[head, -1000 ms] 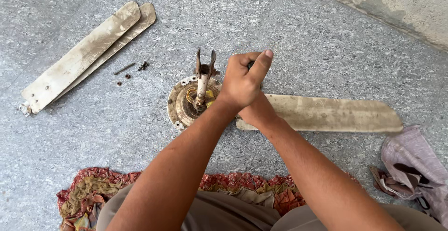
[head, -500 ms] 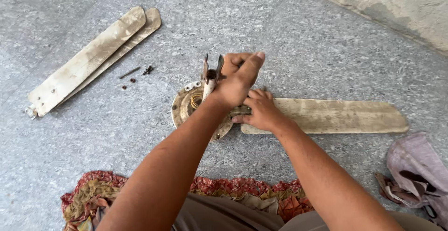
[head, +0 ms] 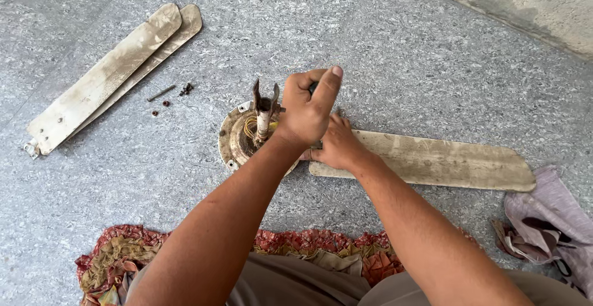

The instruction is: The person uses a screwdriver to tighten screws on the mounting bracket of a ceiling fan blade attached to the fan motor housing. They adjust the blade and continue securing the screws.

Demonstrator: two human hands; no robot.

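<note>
Speckled grey stone floor (head: 395, 53), a rough wall (head: 525, 3) at top right. The fan motor (head: 247, 138) sits mid-floor, rod upright, its attached blade (head: 432, 161) stretching rightward. Left hand (head: 309, 111) fists around a tool, right hand (head: 336, 145) presses the blade's root; grip unclear.

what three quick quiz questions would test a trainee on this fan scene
1. True or false: one blade is still joined to the fan motor.
2. How many loose blades lie apart, upper left?
3. Which hand is raised in a fist above the hub: A left hand, B right hand?

Key: 1 true. 2 two, stacked. 3 A; the right hand rests low on the blade root.
</note>
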